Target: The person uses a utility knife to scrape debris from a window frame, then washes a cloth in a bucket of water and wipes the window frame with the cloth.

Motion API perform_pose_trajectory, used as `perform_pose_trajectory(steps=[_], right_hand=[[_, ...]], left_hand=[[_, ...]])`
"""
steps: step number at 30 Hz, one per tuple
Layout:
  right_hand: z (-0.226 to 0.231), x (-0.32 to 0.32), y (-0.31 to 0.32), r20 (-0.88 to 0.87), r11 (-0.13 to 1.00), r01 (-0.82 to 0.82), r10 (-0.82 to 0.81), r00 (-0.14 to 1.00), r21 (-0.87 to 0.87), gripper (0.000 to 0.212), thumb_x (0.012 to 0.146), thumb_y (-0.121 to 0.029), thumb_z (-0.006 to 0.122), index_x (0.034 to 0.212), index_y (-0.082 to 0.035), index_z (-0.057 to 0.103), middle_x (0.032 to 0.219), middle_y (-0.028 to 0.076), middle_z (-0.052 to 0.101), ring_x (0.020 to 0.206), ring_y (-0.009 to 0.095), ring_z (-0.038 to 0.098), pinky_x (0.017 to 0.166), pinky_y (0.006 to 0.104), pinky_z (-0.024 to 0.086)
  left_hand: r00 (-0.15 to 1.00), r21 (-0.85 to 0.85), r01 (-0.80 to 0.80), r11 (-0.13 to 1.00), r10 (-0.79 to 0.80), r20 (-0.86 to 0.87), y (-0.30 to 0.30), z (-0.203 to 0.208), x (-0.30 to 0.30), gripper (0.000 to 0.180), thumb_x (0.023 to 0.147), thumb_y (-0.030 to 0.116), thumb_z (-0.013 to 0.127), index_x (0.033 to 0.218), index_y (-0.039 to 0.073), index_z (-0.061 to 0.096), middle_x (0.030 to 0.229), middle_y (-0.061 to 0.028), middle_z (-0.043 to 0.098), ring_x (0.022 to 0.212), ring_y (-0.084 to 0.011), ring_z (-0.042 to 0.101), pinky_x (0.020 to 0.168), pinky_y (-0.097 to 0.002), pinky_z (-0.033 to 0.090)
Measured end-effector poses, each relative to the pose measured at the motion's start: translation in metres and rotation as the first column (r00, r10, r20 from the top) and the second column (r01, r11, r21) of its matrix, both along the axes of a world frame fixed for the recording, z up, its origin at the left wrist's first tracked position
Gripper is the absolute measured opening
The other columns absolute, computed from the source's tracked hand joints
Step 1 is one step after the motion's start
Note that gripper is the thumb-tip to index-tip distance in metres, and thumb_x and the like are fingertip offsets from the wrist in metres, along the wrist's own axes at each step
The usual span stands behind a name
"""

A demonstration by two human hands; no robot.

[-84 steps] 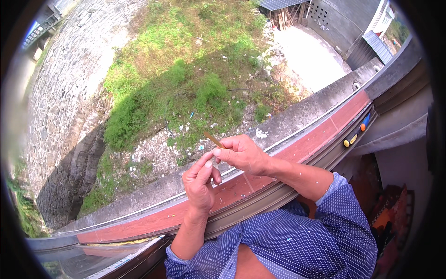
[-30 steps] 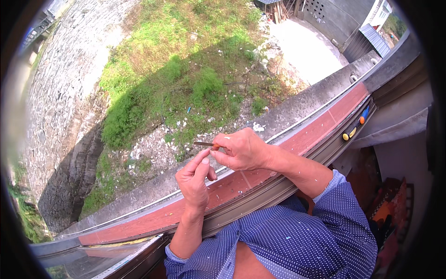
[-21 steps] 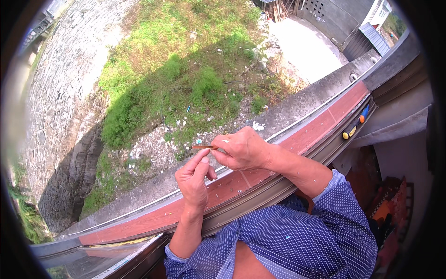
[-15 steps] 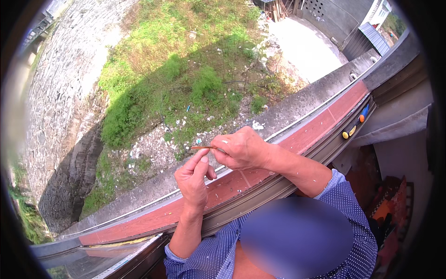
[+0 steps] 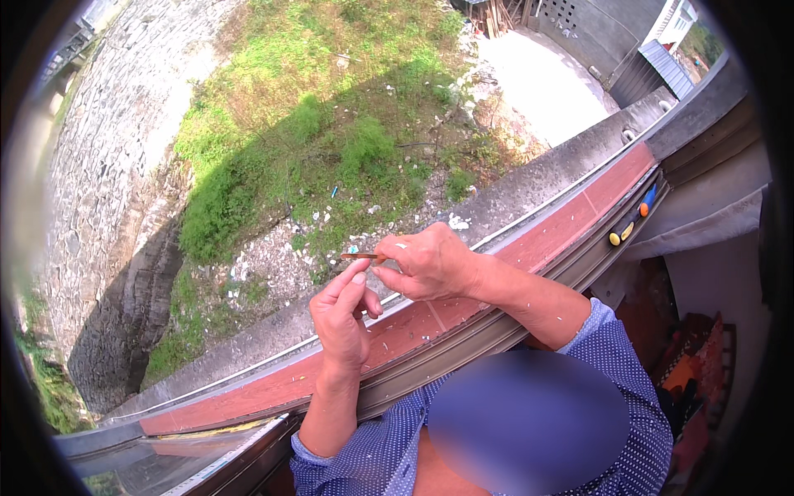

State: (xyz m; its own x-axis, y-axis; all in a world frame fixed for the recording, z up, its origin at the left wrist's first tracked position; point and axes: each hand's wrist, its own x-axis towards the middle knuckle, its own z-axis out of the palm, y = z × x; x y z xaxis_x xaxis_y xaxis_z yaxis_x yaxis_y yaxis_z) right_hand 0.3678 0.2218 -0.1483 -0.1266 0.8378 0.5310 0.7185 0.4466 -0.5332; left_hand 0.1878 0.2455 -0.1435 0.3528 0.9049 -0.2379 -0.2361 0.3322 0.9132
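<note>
My right hand [image 5: 432, 263] is closed with thumb and fingers around a thin, flat, brown strip [image 5: 357, 256]. The strip's narrow end sticks out to the left, above my left fingertips. Its kind is too small to tell, and the rest of it is hidden in my right hand. My left hand [image 5: 339, 318] is held just below and left of it, thumb pressed toward the forefinger and the other fingers curled. Its forefinger tip is at the strip's underside; whether a small piece is pinched there I cannot make out. Both hands are above the reddish window sill [image 5: 397, 335].
Small pale chips lie on the sill. A metal window track [image 5: 463, 351] runs along its near side. On it at the right rest a blue-and-orange handled tool [image 5: 648, 201] and a yellow-and-black one [image 5: 622, 231]. Beyond the sill, far below, are weedy ground [image 5: 306, 165] and a stone wall [image 5: 124, 182].
The strip has turned slightly, showing more of its flat brown face, and has risen a little. My left thumb and fingertips have shifted slightly left.
</note>
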Motion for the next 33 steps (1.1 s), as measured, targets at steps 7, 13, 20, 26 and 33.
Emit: perform_pose_trajectory(steps=[7, 13, 20, 26, 33], right_hand=[[-0.0029, -0.0007, -0.0007, 0.039, 0.997, 0.010, -0.013, 0.999, 0.073, 0.014, 0.079, -0.019, 0.070, 0.086, -0.009, 0.062, 0.066, 0.006, 0.060, 0.051, 0.027, 0.061, 0.042, 0.0366, 0.045], [-0.0019, -0.0025, -0.0007, 0.122, 0.992, 0.018, -0.033, 0.992, 0.123, 0.011, 0.079, -0.016, 0.068, 0.083, -0.008, 0.061, 0.062, 0.005, 0.056, 0.049, 0.024, 0.060, 0.041, 0.0353, 0.045], [-0.0046, -0.0011, -0.0003, 0.139, 0.992, 0.032, -0.048, 0.989, 0.119, 0.012, 0.079, -0.016, 0.068, 0.083, -0.008, 0.061, 0.062, 0.004, 0.055, 0.048, 0.024, 0.060, 0.041, 0.0353, 0.044], [-0.0004, -0.0027, 0.0001, 0.081, 0.990, 0.064, -0.075, 0.994, 0.124, 0.013, 0.083, -0.019, 0.062, 0.085, -0.009, 0.054, 0.061, 0.006, 0.058, 0.053, 0.026, 0.062, 0.042, 0.0370, 0.045], [-0.0031, 0.0045, 0.0012, 0.126, 0.997, -0.013, 0.004, 0.992, 0.071, 0.014, 0.082, -0.012, 0.065, 0.095, -0.008, 0.064, 0.067, 0.006, 0.064, 0.052, 0.025, 0.062, 0.043, 0.0344, 0.047]], left_hand=[[0.998, -0.025, 0.051, 0.998, -0.050, 0.047, 0.0014, 0.0016, -0.0024, 0.030, 0.092, 0.012, 0.059, 0.114, -0.006, 0.064, 0.063, -0.0073, 0.061, 0.054, -0.0133, 0.056, 0.051, -0.0242, 0.043], [0.999, -0.013, 0.046, 0.999, -0.045, 0.027, -0.0007, 0.0042, -0.0008, 0.030, 0.092, 0.012, 0.056, 0.115, -0.007, 0.063, 0.061, -0.0078, 0.061, 0.050, -0.0120, 0.054, 0.048, -0.0230, 0.042], [0.998, -0.011, 0.053, 0.999, -0.053, 0.018, -0.0013, 0.0022, 0.0012, 0.031, 0.092, 0.011, 0.055, 0.117, -0.008, 0.062, 0.063, -0.0106, 0.063, 0.053, -0.0145, 0.058, 0.049, -0.0242, 0.045], [0.998, -0.027, 0.056, 0.998, -0.055, 0.013, -0.0009, 0.0017, 0.0004, 0.032, 0.092, 0.011, 0.056, 0.117, -0.008, 0.061, 0.064, -0.0121, 0.063, 0.053, -0.0152, 0.058, 0.050, -0.0247, 0.046], [0.998, -0.032, 0.063, 0.998, -0.062, 0.004, 0.0008, 0.0024, -0.0008, 0.031, 0.092, 0.011, 0.056, 0.115, -0.009, 0.062, 0.064, -0.0119, 0.063, 0.052, -0.0153, 0.058, 0.049, -0.0247, 0.046]])
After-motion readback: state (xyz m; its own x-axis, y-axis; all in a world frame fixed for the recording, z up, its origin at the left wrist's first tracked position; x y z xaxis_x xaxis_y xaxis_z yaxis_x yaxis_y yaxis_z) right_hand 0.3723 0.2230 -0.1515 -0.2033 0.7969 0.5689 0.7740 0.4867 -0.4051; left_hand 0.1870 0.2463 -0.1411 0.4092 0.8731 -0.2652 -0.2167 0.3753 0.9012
